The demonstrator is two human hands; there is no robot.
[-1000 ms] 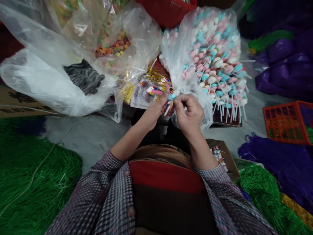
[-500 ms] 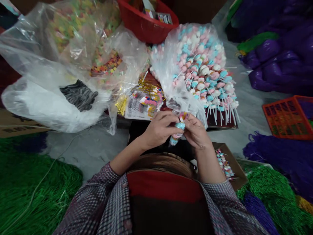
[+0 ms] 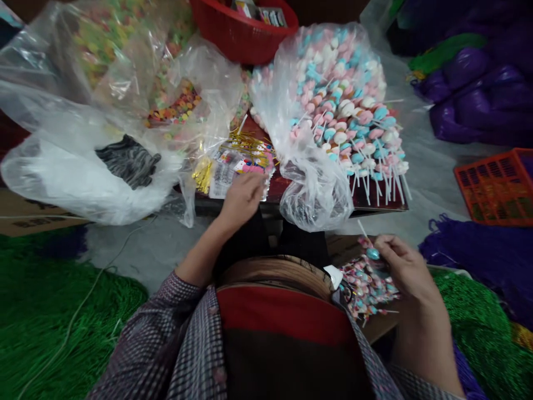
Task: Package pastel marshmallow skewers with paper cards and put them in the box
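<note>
My right hand (image 3: 402,266) pinches a wrapped lollipop (image 3: 372,253) by its blue head, stick pointing up, just above a cardboard box (image 3: 377,325) holding several wrapped lollipops (image 3: 364,283) at my right side. My left hand (image 3: 241,197) reaches forward with curled fingers onto a stack of small printed clear bags (image 3: 233,169) lying beside gold twist ties (image 3: 202,173); whether it grips one I cannot tell. A large clear bag of unwrapped pink, blue and white lollipops (image 3: 341,111) lies in front, sticks pointing toward me.
Big clear plastic bags (image 3: 104,100) of colourful candy lie at the left, with a dark striped cloth (image 3: 127,161). A red basket (image 3: 241,28) stands at the back. An orange crate (image 3: 495,186) is on the right. Green (image 3: 54,322) and purple (image 3: 491,272) cord heaps surround me.
My hands have parted. The right hand carried the wrapped lollipop down and right to the box. The left hand moved forward onto the stack of small bags.
</note>
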